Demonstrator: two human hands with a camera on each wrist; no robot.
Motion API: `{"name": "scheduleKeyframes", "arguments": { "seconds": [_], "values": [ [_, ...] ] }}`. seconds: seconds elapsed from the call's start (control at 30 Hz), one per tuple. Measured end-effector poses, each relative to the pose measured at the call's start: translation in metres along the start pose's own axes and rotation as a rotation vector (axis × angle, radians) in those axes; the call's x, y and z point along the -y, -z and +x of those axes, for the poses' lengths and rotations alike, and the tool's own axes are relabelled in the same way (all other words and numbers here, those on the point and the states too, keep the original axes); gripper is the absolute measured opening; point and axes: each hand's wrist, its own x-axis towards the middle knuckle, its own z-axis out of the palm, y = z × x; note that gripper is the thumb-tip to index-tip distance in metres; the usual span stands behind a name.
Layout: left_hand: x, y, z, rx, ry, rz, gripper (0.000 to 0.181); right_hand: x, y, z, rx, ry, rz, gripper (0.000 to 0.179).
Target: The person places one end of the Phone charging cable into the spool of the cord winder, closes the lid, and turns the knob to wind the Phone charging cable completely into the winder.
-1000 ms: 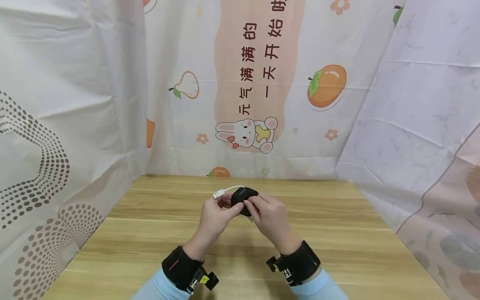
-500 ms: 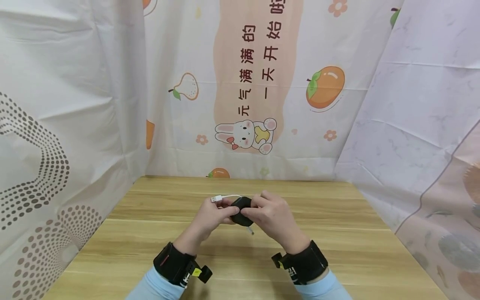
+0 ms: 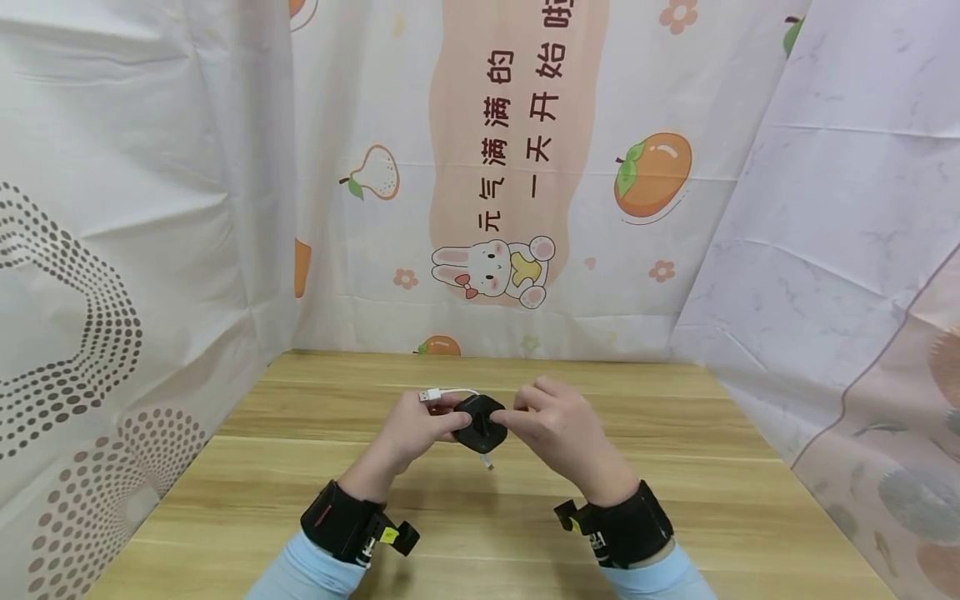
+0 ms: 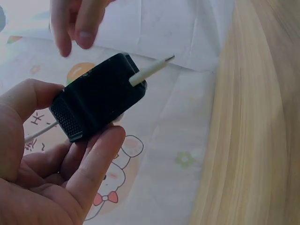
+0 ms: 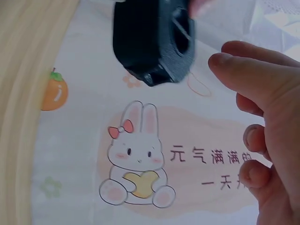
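Between the thumb and fingers of my left hand (image 3: 408, 429) is a black hexagonal cable winder (image 3: 486, 440), seen from its recessed face in the head view. A white USB cable is wound in it. Its USB-A plug (image 3: 430, 395) lies over the left fingers, while the slim plug (image 4: 150, 72) sticks out from the winder's opposite edge. My right hand (image 3: 562, 429) hovers just right of the winder. In the right wrist view its fingers (image 5: 248, 75) are apart from the winder and hold nothing, the lower ones loosely bent.
Below the hands lies a wood-grain table (image 3: 480, 533). A printed cloth (image 3: 360, 242) with a rabbit and fruit hangs behind it, and further cloths (image 3: 810, 250) hang on both sides. Each wrist wears a black strap (image 3: 341, 523) with a small camera.
A second ago both hands gripped the winder; the right hand has let go and drawn slightly right. The winder has turned, showing its recessed face, and shifted slightly left and down.
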Motion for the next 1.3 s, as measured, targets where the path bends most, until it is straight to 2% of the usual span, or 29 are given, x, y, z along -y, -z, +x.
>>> {"name": "scheduleKeyframes", "arguments": {
  "seconds": [0.13, 0.27, 0.37, 0.53, 0.63, 0.77, 0.87, 1.0, 1.03, 1.13, 1.3],
  "values": [
    [-0.001, -0.002, -0.002, 0.041, -0.047, 0.042, 0.029, 0.004, -0.01, -0.001, 0.051, 0.018, -0.003, 0.026],
    [-0.004, -0.004, -0.003, 0.062, -0.09, 0.059, 0.028, 0.006, -0.015, -0.004, 0.063, -0.034, 0.001, 0.019],
    [-0.005, -0.007, -0.003, 0.056, -0.112, 0.015, 0.029, 0.006, -0.016, -0.006, 0.031, -0.085, -0.006, 0.015],
    [-0.006, -0.013, -0.004, -0.036, -0.146, -0.092, 0.031, 0.01, -0.023, -0.005, -0.06, -0.132, -0.047, 0.015],
    [-0.007, -0.019, -0.004, -0.098, -0.156, -0.108, 0.03, 0.014, -0.027, -0.005, -0.081, -0.167, -0.064, 0.015],
    [-0.014, -0.03, -0.01, -0.182, -0.177, 0.004, 0.027, 0.02, -0.03, -0.007, -0.051, -0.242, -0.068, 0.016],
    [-0.027, -0.037, -0.018, -0.252, -0.181, 0.124, 0.025, 0.024, -0.031, -0.006, -0.022, -0.303, -0.06, 0.017],
    [-0.038, -0.041, -0.023, -0.292, -0.189, 0.184, 0.025, 0.027, -0.032, -0.004, -0.021, -0.355, -0.055, 0.017],
    [-0.037, -0.04, -0.023, -0.294, -0.195, 0.182, 0.025, 0.027, -0.033, -0.004, -0.03, -0.355, -0.049, 0.017],
    [-0.024, -0.036, -0.015, -0.291, -0.2, 0.141, 0.027, 0.023, -0.033, -0.002, -0.068, -0.33, -0.026, 0.014],
    [-0.002, -0.027, -0.005, -0.228, -0.138, -0.033, 0.025, 0.017, -0.03, 0.0, -0.08, -0.283, 0.018, 0.01]
  ]
}}
